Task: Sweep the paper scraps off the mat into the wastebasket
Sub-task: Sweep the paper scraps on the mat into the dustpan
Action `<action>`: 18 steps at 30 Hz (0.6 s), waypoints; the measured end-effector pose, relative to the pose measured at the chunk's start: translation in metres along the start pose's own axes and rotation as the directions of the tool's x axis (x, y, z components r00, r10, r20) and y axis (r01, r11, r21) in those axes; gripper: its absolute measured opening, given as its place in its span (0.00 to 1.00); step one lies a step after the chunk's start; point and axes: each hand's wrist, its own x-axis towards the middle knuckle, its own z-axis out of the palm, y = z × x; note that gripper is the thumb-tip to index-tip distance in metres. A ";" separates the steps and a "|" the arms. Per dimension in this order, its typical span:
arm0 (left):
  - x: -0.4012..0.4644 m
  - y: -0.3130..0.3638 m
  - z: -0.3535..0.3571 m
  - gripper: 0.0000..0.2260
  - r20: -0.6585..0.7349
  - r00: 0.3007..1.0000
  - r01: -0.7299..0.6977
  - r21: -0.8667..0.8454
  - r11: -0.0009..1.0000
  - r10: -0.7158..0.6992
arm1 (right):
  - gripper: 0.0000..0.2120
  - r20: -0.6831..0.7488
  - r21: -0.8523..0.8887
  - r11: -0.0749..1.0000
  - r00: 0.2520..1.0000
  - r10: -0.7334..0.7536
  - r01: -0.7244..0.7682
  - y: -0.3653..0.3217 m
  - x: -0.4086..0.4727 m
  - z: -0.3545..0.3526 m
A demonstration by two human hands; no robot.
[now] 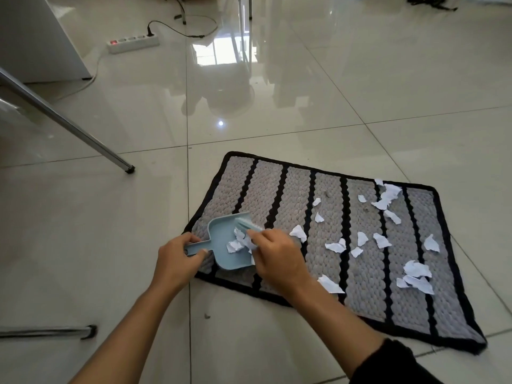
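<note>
A grey mat (360,286) with black stripes and a black border lies on the tiled floor. Several white paper scraps (415,273) are scattered over its right half. A light blue dustpan (221,231) rests on the mat's left corner with a few scraps (235,243) inside it. My left hand (177,259) grips the dustpan's handle. My right hand (274,253) is closed around a small light blue brush (246,221) at the pan's mouth; the hand hides most of the brush. No wastebasket is in view.
A slanted metal leg (83,134) ends in a foot left of the mat, and another metal foot (88,331) lies at lower left. A white power strip (133,42) with cables sits far back left beside a white cabinet (36,37).
</note>
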 end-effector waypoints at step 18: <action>-0.020 0.008 0.024 0.02 0.040 0.999 0.023 -0.043 0.999 -0.021 | 0.09 -0.150 0.029 0.987 0.975 0.161 -0.159 0.060 -0.003 -0.038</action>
